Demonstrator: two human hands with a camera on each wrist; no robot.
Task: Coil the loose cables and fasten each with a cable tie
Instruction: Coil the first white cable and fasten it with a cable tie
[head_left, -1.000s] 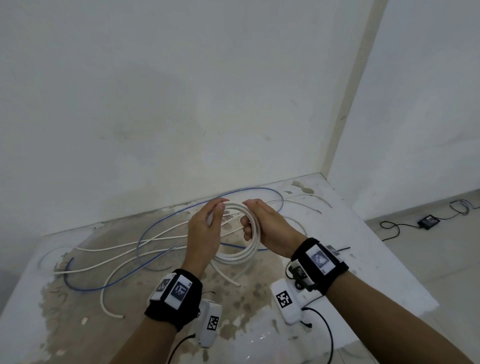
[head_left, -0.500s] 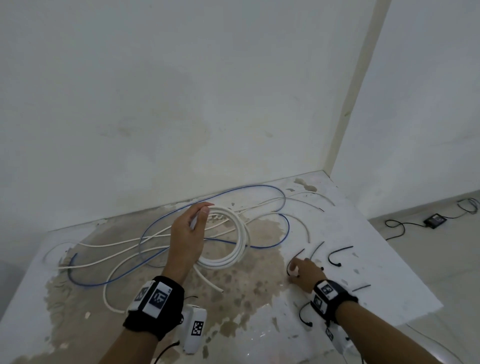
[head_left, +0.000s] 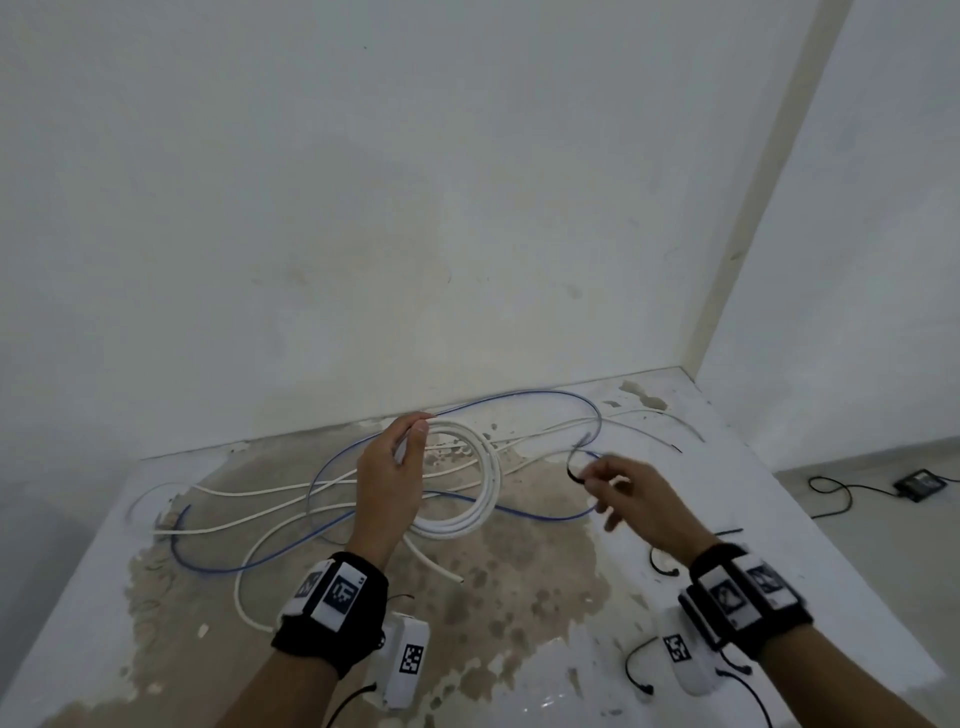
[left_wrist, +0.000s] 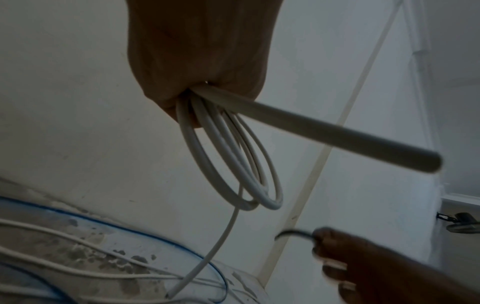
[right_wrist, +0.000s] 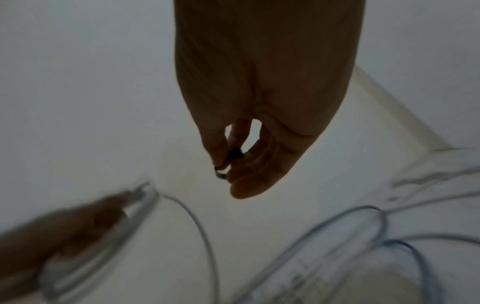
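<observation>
The left hand (head_left: 389, 478) grips a coil of smooth white cable (head_left: 470, 499), its round loops bunched under curled fingers (left_wrist: 187, 96) and held up off the desk (head_left: 779, 525), one stiff end poking out. The right hand (head_left: 641, 501) pinches a thin black cable tie (head_left: 574, 465), bent into a hook, between thumb and fingertips, just right of the coil. On the stained, patchy desk lie a slack blue cable (head_left: 519, 400) and more loose white cables (head_left: 249, 488), with other black ties (head_left: 636, 670) near the front edge.
</observation>
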